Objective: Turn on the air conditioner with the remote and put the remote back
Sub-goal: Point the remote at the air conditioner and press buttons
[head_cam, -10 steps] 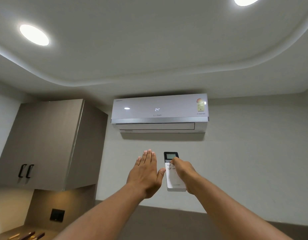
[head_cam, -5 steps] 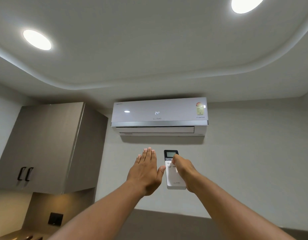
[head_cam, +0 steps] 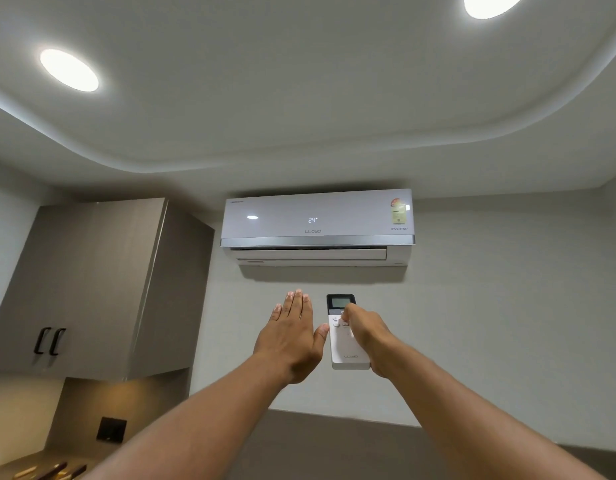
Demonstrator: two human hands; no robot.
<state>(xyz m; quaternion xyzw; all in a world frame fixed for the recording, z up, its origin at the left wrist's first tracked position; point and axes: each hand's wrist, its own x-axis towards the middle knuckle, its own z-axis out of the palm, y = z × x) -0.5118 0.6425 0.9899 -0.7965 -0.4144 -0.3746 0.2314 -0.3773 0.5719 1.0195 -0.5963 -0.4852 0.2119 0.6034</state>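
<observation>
A white wall-mounted air conditioner [head_cam: 317,225] hangs high on the wall, its front panel lit with "24". Below it I hold a white remote [head_cam: 346,344] with a dark screen on top, upright and facing the unit. My right hand [head_cam: 367,336] grips the remote from its right side, thumb on the upper buttons. My left hand [head_cam: 292,336] is raised flat just left of the remote, fingers straight and held together, its thumb near the remote's left edge. It holds nothing.
A grey wall cabinet [head_cam: 92,285] with two black handles hangs at left. Below it a dark socket plate [head_cam: 111,429] sits on the wall and a counter corner [head_cam: 40,471] carries a few items. Two round ceiling lights [head_cam: 69,69] glow above.
The view has tilted a little: the air conditioner sits slightly lower in frame. Both hands and the remote keep the same pose.
</observation>
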